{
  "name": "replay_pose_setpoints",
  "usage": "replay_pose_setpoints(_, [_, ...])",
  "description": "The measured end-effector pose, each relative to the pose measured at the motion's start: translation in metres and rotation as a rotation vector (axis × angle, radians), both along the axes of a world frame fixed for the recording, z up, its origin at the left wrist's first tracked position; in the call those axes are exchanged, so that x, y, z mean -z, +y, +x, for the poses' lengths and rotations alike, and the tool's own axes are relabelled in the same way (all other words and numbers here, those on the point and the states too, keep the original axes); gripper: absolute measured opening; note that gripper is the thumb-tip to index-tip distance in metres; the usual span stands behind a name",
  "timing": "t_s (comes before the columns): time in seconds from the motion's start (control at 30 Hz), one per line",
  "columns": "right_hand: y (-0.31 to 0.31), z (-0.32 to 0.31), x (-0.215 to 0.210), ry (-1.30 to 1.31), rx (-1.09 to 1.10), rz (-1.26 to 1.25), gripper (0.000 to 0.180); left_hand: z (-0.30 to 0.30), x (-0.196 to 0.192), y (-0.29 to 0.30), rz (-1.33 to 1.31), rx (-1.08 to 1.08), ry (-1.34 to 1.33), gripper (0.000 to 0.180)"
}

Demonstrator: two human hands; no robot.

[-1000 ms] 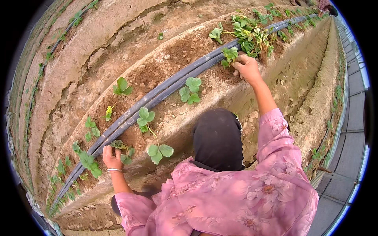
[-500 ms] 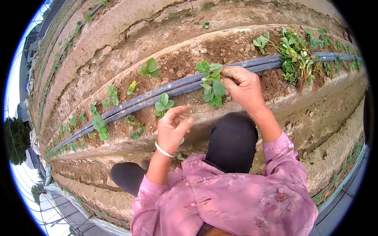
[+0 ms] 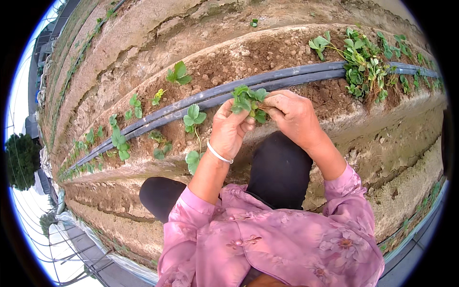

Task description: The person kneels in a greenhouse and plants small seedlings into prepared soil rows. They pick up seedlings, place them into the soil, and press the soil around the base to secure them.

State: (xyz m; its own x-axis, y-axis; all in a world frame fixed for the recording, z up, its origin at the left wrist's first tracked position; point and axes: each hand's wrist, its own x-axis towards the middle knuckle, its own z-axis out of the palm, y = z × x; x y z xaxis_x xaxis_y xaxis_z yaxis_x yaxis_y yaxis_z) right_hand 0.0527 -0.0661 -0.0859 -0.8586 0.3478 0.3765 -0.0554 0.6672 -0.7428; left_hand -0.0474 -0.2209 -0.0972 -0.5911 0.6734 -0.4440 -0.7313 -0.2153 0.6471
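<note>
Together, the left hand (image 3: pixel 230 130) and right hand (image 3: pixel 294 116) pinch a leafy green seedling (image 3: pixel 248 101) between their fingertips, above the black drip hoses (image 3: pixel 291 78) on the soil bed (image 3: pixel 267 52).

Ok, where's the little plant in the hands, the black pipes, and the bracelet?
little plant (image 3: pixel 248 98): head view, on its green leaves between both hands.
black pipes (image 3: pixel 296 77): head view, on the bare stretch right of the hands.
bracelet (image 3: pixel 219 155): head view, on the white band at the left wrist.
</note>
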Motion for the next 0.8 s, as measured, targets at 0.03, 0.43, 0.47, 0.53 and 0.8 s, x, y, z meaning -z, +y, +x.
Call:
replay_pose_setpoints(0.03, [-0.001, 0.003, -0.003, -0.059, -0.001, -0.084, 0.02, 0.0, -0.002, 0.0, 0.008, 0.02, -0.014, 0.021])
replay_pose_setpoints(0.43, [-0.045, 0.005, -0.019, -0.229, 0.106, -0.431, 0.016, -0.016, -0.018, -0.021, -0.238, 0.221, 0.601, 0.029])
replay_pose_setpoints(0.47, [-0.051, 0.001, -0.022, -0.272, 0.1, -0.455, 0.016, -0.02, -0.013, -0.023, -0.258, 0.204, 0.677, 0.029])
replay_pose_setpoints(0.53, [-0.059, -0.008, -0.033, -0.428, 0.177, -0.651, 0.017, -0.027, -0.007, -0.031, -0.334, 0.169, 0.833, 0.029])
replay_pose_setpoints(0.8, [-0.101, -0.049, -0.013, -0.3, 0.256, -0.29, 0.016, -0.034, -0.013, -0.097, -0.302, 0.263, 1.063, 0.017])
